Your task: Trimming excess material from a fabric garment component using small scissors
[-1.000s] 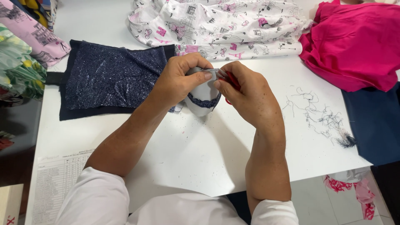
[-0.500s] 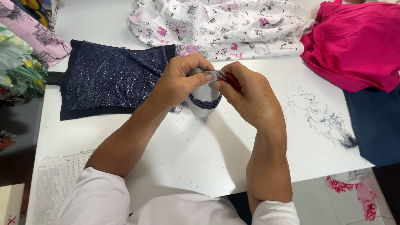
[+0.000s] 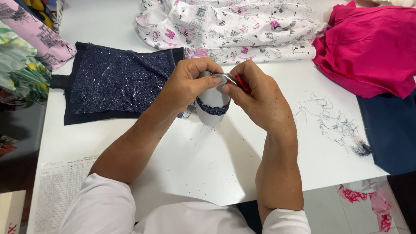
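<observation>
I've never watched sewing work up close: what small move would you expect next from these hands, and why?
Probably a short snip. The left hand pinches the small white fabric piece with a dark glittery band up off the white table, and the right hand holds the red-handled metal thread snips at its top edge. The pile of cut dark threads lies nearby.
</observation>
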